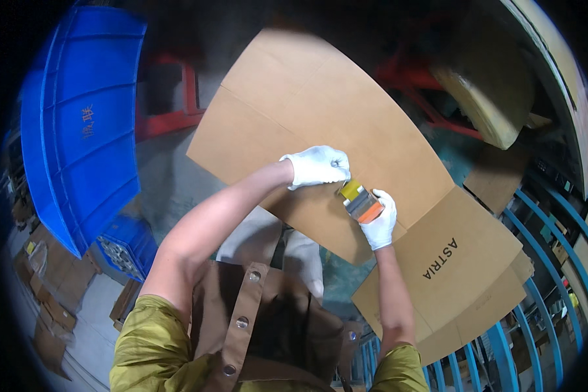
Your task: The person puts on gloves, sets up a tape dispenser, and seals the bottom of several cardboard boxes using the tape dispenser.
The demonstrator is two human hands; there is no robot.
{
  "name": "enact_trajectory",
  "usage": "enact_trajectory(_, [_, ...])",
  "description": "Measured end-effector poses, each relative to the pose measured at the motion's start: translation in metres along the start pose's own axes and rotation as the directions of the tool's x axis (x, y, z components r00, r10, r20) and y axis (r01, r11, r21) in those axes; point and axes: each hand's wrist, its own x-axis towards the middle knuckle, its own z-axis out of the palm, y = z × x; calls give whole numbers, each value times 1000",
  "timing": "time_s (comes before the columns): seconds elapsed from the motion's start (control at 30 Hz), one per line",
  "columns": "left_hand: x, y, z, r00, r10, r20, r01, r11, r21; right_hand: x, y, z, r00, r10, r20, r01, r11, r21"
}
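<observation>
My right hand [380, 222], in a white glove, is wrapped round a tape dispenser [358, 199] with yellow, grey and orange parts. Just left of the dispenser's yellow end, my left hand [317, 166] is closed, also in a white glove. Its fingertips come close to the yellow end; whatever they pinch, if anything, is too small to make out. Both hands are over a large brown cardboard sheet [294, 98], creased with fold lines. A printed cardboard flap [467, 287] slopes down from its right side.
On the left stands a big blue plastic bin [104, 157], with a smaller blue crate [129, 245] below it. Red metal frames [191, 91] show behind the cardboard. Blue metal bars [536, 222] run along the right. Flattened cardboard [65, 274] lies at the lower left.
</observation>
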Motion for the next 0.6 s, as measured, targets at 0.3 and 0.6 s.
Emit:
enact_trajectory(0.3, [-25,-49,-35,898,-152,-412,97,984,-153,44,-62,14,984,-105,144,108,994,-15])
enact_trajectory(0.6, [-44,-70,-87,896,-193,-401,111,970,-217,70,-90,32,957,-157,243,173,984,-42])
